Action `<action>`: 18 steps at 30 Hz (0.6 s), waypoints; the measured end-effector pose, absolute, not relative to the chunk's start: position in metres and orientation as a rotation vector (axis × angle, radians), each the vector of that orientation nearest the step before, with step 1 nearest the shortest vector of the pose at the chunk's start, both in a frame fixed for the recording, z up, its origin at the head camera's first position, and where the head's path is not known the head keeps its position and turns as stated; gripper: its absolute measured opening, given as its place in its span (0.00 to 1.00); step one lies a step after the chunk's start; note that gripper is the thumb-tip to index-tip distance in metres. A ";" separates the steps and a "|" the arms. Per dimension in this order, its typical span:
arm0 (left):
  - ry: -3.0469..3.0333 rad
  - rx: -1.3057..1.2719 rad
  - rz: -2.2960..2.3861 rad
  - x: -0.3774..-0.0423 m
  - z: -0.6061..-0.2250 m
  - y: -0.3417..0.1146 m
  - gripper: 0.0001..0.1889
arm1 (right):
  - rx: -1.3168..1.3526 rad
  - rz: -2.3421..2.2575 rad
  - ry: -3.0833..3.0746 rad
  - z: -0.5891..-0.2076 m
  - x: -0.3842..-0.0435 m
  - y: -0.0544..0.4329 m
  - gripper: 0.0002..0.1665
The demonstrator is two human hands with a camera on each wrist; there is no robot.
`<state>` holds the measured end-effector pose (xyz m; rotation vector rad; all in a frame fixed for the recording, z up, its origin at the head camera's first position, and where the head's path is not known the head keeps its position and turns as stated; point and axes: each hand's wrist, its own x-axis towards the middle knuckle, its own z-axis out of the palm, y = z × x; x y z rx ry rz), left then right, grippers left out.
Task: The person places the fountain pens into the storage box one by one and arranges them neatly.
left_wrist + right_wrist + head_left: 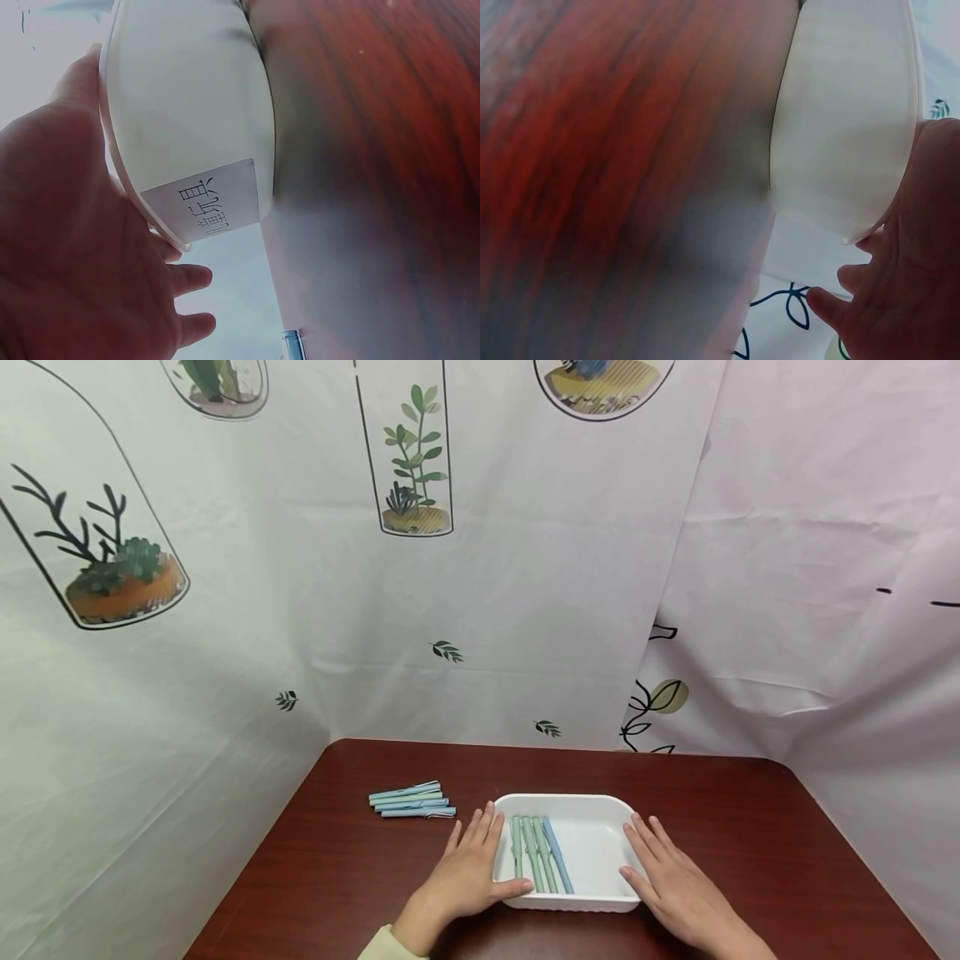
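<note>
White fabric hangs behind and at both sides, printed with four jar outlines holding plants or similar scenes, three small leaf sprigs and, toward the right, a line-drawn vine. In front of it stands one dark red-brown, wood-grained worktop.

On the worktop, near its front, rests one white rectangular tray with rounded corners. It contains four pens: three green pens side by side at its left, then one blue pen slanting just to their right. The right half of the tray floor is bare.

Two hands flank the tray. The left hand lies against the left rim, fingers extended, the thumb reaching across the near left corner. The right hand touches the right rim, fingers likewise extended and thumb apart. Neither is curled around anything. One pale sleeve shows at the left wrist.

Beyond the tray to the left, a pile of pens, blue and green, lies on the worktop; at least four, overlapping too closely for an exact count. One label with dark characters is on the tray's outer wall.
</note>
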<state>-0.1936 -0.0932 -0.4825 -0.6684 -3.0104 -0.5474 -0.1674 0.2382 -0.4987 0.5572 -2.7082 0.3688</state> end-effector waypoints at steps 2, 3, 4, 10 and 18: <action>-3.011 -0.673 -0.546 -0.194 -0.482 -0.094 0.58 | 0.556 0.384 -2.724 -0.499 -0.168 0.238 0.37; -3.012 -0.675 -0.550 -0.194 -0.482 -0.095 0.58 | 0.557 0.382 -2.721 -0.499 -0.168 0.238 0.37; -3.013 -0.677 -0.552 -0.195 -0.481 -0.097 0.57 | 0.560 0.379 -2.714 -0.499 -0.168 0.238 0.37; -3.006 -0.663 -0.613 -0.197 -0.477 -0.113 0.55 | 0.562 0.386 -2.720 -0.499 -0.168 0.238 0.37; -2.982 -0.630 -0.574 -0.200 -0.481 -0.144 0.54 | 0.535 0.403 -2.799 -0.497 -0.170 0.240 0.37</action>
